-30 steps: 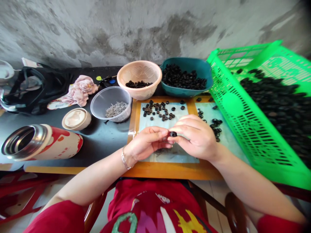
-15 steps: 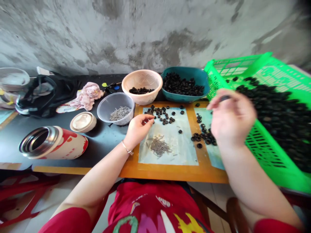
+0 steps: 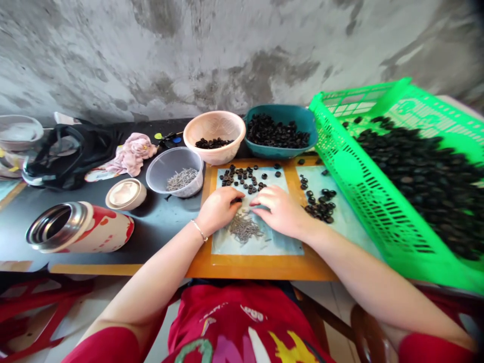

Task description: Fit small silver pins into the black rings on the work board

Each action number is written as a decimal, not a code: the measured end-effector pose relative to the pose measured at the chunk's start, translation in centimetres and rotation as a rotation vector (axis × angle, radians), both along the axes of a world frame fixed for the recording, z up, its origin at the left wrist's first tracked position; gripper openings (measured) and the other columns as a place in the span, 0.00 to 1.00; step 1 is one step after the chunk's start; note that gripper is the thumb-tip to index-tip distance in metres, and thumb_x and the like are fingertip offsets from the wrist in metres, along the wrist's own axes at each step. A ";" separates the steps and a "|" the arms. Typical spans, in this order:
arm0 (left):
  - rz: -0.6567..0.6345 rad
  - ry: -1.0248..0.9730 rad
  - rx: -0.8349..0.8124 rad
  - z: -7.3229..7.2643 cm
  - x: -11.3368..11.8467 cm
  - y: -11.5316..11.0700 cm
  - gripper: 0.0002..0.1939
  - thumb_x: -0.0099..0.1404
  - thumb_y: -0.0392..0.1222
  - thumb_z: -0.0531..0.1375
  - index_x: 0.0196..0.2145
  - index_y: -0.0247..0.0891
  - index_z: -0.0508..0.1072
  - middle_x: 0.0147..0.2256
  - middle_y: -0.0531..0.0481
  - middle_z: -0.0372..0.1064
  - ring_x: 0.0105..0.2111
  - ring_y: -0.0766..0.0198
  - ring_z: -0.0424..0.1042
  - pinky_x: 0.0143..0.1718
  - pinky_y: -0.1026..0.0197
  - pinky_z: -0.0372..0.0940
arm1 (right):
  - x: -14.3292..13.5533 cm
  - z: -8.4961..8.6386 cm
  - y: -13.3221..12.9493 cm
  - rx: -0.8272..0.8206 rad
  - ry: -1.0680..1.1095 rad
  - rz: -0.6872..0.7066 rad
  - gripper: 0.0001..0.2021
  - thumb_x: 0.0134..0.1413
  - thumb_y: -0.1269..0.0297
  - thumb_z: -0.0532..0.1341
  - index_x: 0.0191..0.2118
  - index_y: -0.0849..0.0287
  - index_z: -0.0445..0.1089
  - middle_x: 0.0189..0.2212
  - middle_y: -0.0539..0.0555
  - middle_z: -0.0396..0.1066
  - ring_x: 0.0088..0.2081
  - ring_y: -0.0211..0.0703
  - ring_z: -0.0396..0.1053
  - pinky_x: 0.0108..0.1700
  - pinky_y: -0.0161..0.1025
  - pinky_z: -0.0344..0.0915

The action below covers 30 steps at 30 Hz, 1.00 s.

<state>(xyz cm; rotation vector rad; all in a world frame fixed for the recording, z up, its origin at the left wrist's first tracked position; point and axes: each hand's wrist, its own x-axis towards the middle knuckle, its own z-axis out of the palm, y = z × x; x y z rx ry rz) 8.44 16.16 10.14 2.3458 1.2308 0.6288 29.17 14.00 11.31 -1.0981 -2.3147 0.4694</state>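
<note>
We have our left hand (image 3: 220, 210) pinching a small black piece (image 3: 236, 200) at its fingertips, just beyond the pile of loose pins (image 3: 244, 231) on the pale blue sheet (image 3: 227, 247). We see our right hand (image 3: 282, 212) facing it across a narrow gap, thumb and forefinger parted; can't tell if a pin sits at the tips. We've got loose rings (image 3: 247, 175) past both hands, a clear tub (image 3: 157, 174) of pins to the left, and a green basket (image 3: 365, 189) to the right.

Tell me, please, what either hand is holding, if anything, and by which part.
The left hand seems to pinch a small black piece, the gripped part unclear; whether the right hand holds anything cannot be told.
</note>
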 end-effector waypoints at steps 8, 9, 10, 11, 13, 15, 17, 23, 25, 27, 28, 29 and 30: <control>0.009 0.013 0.028 0.4 -0.2 -0.3 0.06 0.62 0.35 0.62 0.37 0.35 0.77 0.37 0.43 0.75 0.41 0.55 0.72 0.49 0.52 0.67 | -0.1 -1.1 0.0 -0.024 -0.223 0.012 0.05 0.61 0.69 0.61 0.33 0.61 0.72 0.32 0.56 0.70 0.40 0.49 0.66 0.43 0.45 0.65; 0.013 0.010 0.026 0.5 -0.2 -0.3 0.05 0.62 0.35 0.62 0.37 0.35 0.77 0.37 0.43 0.75 0.41 0.55 0.73 0.48 0.52 0.67 | 0.0 -0.9 0.1 -0.049 -0.190 0.000 0.04 0.61 0.70 0.61 0.33 0.61 0.72 0.32 0.56 0.70 0.40 0.48 0.66 0.43 0.45 0.65; 0.018 0.000 0.019 0.5 -0.1 -0.4 0.05 0.62 0.34 0.62 0.37 0.35 0.77 0.37 0.44 0.76 0.41 0.55 0.73 0.48 0.52 0.67 | 0.0 -0.8 0.2 -0.077 -0.144 -0.017 0.04 0.61 0.70 0.61 0.34 0.61 0.71 0.32 0.55 0.71 0.39 0.47 0.67 0.43 0.44 0.65; 0.030 -0.015 0.006 0.6 -0.1 -0.5 0.06 0.62 0.35 0.62 0.37 0.35 0.77 0.38 0.44 0.76 0.41 0.55 0.73 0.48 0.52 0.67 | 0.1 -0.7 0.3 -0.108 -0.087 -0.038 0.03 0.61 0.70 0.61 0.34 0.60 0.71 0.32 0.54 0.72 0.38 0.45 0.68 0.42 0.43 0.65; 0.070 -0.071 -0.040 0.6 0.1 -0.8 0.07 0.62 0.35 0.62 0.39 0.36 0.77 0.39 0.45 0.77 0.40 0.57 0.74 0.46 0.54 0.69 | 0.2 -0.6 0.3 -0.169 0.037 -0.080 0.02 0.60 0.70 0.61 0.34 0.59 0.71 0.31 0.52 0.72 0.35 0.42 0.69 0.39 0.39 0.65; 0.112 -0.140 -0.090 0.6 0.4 -1.1 0.09 0.61 0.35 0.62 0.40 0.38 0.77 0.39 0.47 0.78 0.37 0.59 0.75 0.43 0.56 0.70 | 0.1 -0.5 0.3 -0.225 0.146 -0.114 0.02 0.59 0.69 0.62 0.34 0.58 0.71 0.30 0.50 0.73 0.32 0.39 0.69 0.36 0.37 0.64; 0.118 -0.192 -0.108 0.7 0.6 -1.5 0.09 0.61 0.34 0.62 0.40 0.38 0.77 0.38 0.48 0.78 0.35 0.61 0.75 0.41 0.57 0.70 | -0.1 -0.5 0.2 -0.253 0.227 -0.132 0.01 0.57 0.68 0.63 0.34 0.58 0.72 0.29 0.49 0.74 0.30 0.38 0.70 0.35 0.36 0.64; 0.017 -0.244 0.000 0.9 0.9 -1.8 0.09 0.60 0.30 0.61 0.39 0.37 0.77 0.35 0.48 0.75 0.33 0.64 0.73 0.39 0.59 0.69 | -0.4 -0.6 -0.1 -0.270 0.327 -0.152 0.02 0.54 0.70 0.63 0.34 0.58 0.71 0.28 0.48 0.73 0.29 0.37 0.70 0.33 0.34 0.65; 0.011 -0.242 0.017 1.0 0.8 -1.8 0.09 0.60 0.31 0.61 0.39 0.37 0.77 0.34 0.48 0.74 0.32 0.64 0.72 0.39 0.59 0.69 | -0.4 -0.7 -0.1 -0.273 0.346 -0.158 0.03 0.54 0.70 0.63 0.35 0.58 0.71 0.29 0.48 0.73 0.29 0.37 0.70 0.34 0.35 0.66; 0.012 -0.240 0.027 0.9 0.8 -1.7 0.08 0.60 0.31 0.62 0.38 0.37 0.77 0.35 0.48 0.75 0.34 0.63 0.73 0.40 0.59 0.69 | -0.4 -0.8 -0.1 -0.275 0.368 -0.164 0.04 0.54 0.69 0.63 0.37 0.58 0.70 0.30 0.48 0.73 0.30 0.37 0.70 0.34 0.35 0.67; 0.016 -0.242 0.030 0.9 0.8 -1.7 0.08 0.60 0.31 0.62 0.38 0.37 0.78 0.36 0.47 0.76 0.35 0.62 0.74 0.41 0.59 0.69 | -0.3 -0.8 -0.1 -0.274 0.378 -0.169 0.05 0.54 0.68 0.63 0.37 0.57 0.69 0.30 0.49 0.73 0.30 0.37 0.70 0.34 0.35 0.68; 0.022 -0.245 0.028 0.9 0.8 -1.8 0.08 0.60 0.32 0.63 0.38 0.37 0.78 0.37 0.47 0.77 0.36 0.62 0.74 0.41 0.59 0.69 | -0.3 -0.9 -0.1 -0.271 0.386 -0.172 0.05 0.54 0.68 0.63 0.37 0.57 0.69 0.30 0.49 0.73 0.30 0.37 0.70 0.34 0.36 0.68; 0.032 -0.243 0.022 0.9 0.8 -1.9 0.07 0.60 0.32 0.63 0.38 0.37 0.78 0.38 0.47 0.78 0.37 0.61 0.75 0.42 0.59 0.69 | -0.3 -0.9 -0.1 -0.268 0.393 -0.175 0.05 0.54 0.67 0.64 0.38 0.57 0.69 0.30 0.49 0.73 0.30 0.37 0.70 0.34 0.36 0.68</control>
